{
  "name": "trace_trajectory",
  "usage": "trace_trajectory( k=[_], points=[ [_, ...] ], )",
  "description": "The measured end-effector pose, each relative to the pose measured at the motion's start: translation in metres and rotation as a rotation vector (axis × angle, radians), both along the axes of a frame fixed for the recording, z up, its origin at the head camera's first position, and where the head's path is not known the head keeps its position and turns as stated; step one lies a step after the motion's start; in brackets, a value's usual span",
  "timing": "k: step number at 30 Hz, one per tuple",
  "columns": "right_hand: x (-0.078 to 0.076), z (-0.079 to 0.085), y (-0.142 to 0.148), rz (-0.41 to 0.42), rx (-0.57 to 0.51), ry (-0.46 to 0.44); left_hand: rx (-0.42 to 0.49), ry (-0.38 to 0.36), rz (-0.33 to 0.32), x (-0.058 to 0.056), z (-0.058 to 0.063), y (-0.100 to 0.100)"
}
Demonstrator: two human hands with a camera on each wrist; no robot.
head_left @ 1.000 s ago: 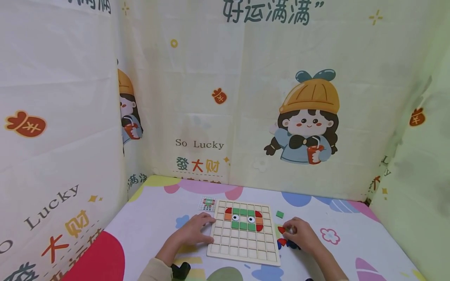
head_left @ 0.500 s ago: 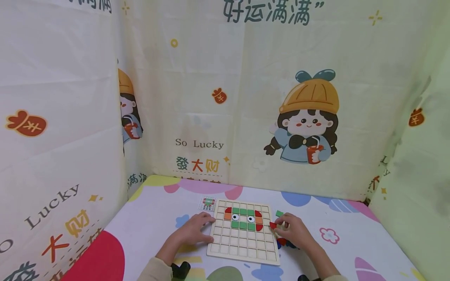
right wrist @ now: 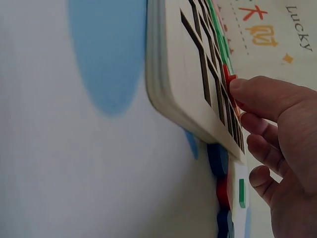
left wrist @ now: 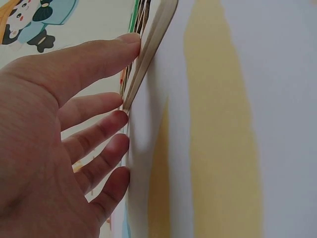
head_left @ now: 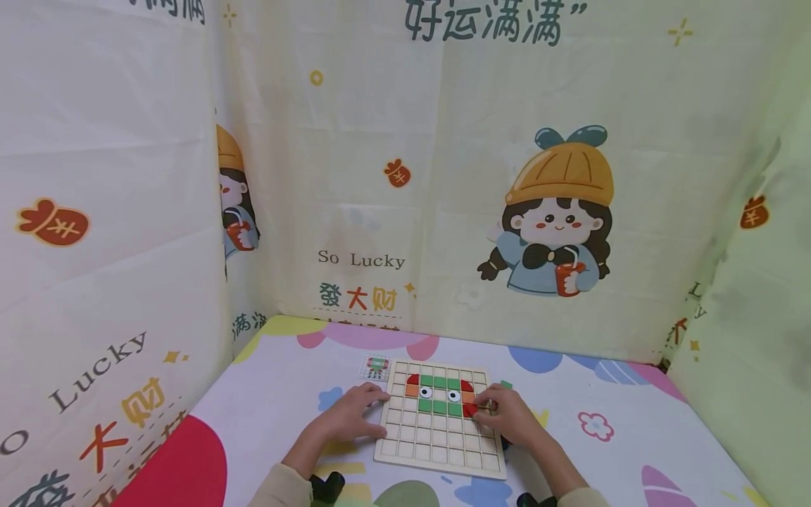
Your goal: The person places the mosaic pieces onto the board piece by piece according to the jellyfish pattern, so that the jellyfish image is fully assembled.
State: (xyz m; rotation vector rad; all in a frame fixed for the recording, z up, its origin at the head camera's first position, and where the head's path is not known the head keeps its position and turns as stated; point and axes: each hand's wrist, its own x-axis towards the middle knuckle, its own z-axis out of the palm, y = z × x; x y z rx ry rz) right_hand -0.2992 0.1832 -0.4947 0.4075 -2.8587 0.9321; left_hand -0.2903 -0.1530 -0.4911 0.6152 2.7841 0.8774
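This is a small booth-like corner, walled on three sides by pale, creased sheets [head_left: 443, 155] printed with a cartoon girl [head_left: 557, 218] and "So Lucky" lettering [head_left: 361, 260], around a counter [head_left: 608, 458] patterned in colourful shapes; the wider building cannot be told.

On the back wall cloth [head_left: 443, 211] ahead of me I read 好运满满 [head_left: 484, 21] at the top, with a closing quotation mark [head_left: 579, 9]; lower down stand So Lucky [head_left: 361, 259] and, beneath that, 發大财 [head_left: 357, 298], over a line too cut off to read; the left wall cloth [head_left: 127, 176] gives me Lucky [head_left: 98, 373] with 大财 [head_left: 120, 415] beneath it; the golden signs on the red pouches [head_left: 397, 172] I cannot make out; my right wrist view repeats Lucky, 大 and 财, turned sideways.
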Motion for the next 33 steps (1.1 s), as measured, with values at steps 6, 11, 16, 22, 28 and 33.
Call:
trace_trajectory(
  k=[6, 11, 16, 22, 28, 33],
  points=[
    [-0.001, -0.002, -0.006, 0.048, -0.002, 0.018, 0.001, -0.006, -0.001, 0.001, 0.0, 0.0],
    [-0.003, -0.002, -0.015, 0.066, -0.031, -0.013, 0.002, -0.006, 0.007, 0.001, 0.0, 0.001],
    [-0.003, 0.002, -0.027, 0.063, -0.041, -0.057, 0.003, -0.005, 0.005, 0.001, 0.0, 0.001],
    [-0.004, 0.003, -0.039, 0.076, -0.04, -0.065, 0.006, -0.006, 0.002, 0.002, 0.002, 0.001],
    [-0.006, 0.002, -0.049, 0.08, -0.083, -0.096, 0.002, 0.0, -0.001, 0.002, 0.002, 0.0],
    [-0.006, 0.001, -0.056, 0.088, -0.069, -0.079, -0.001, 0.002, -0.003, 0.001, 0.001, 0.0]
  ],
)
